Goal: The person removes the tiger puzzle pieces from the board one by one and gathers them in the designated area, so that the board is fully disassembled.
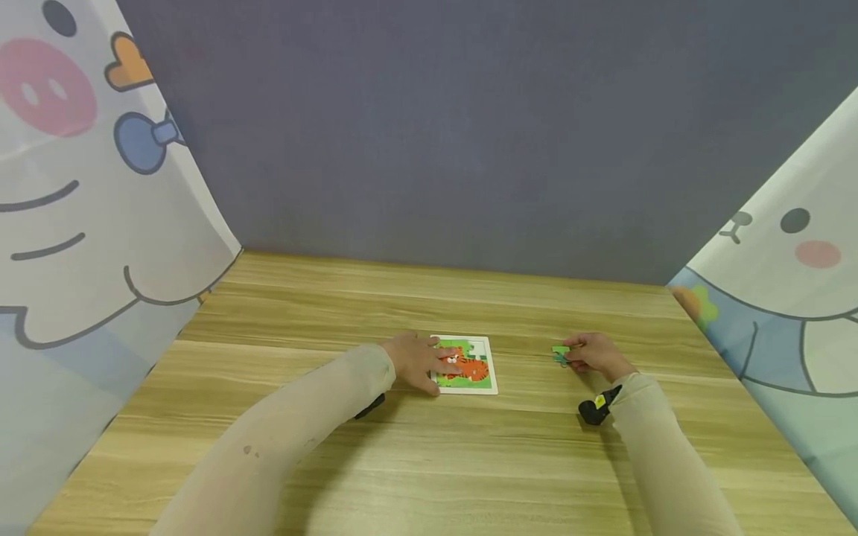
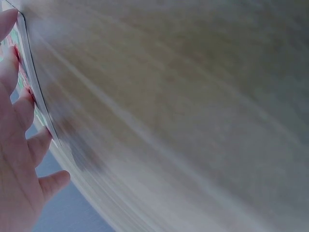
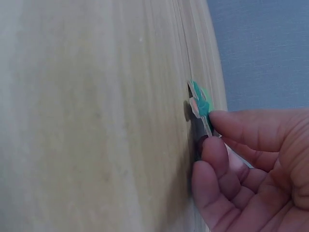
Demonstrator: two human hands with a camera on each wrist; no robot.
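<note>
A white-framed jigsaw puzzle [image 1: 494,376] with an orange tiger on green lies on the table; a pale gap shows near its upper right corner. My left hand [image 1: 417,362] rests on its left part with fingers spread, covering some of the picture. In the left wrist view the fingers of the left hand [image 2: 19,154] lie over the puzzle's edge. Off to the right of the puzzle, my right hand [image 1: 596,354] pinches a green puzzle piece [image 1: 559,350] between thumb and fingers. The right wrist view shows that piece [image 3: 202,104] tilted, close to the tabletop.
The wood-grain table [image 1: 469,461] ends at a grey-blue wall panel [image 1: 442,134] at the back. Cartoon-printed curtains flank it, one on the left [image 1: 87,186] and one on the right [image 1: 791,313]. A black wrist device [image 1: 595,409] sits at the right sleeve.
</note>
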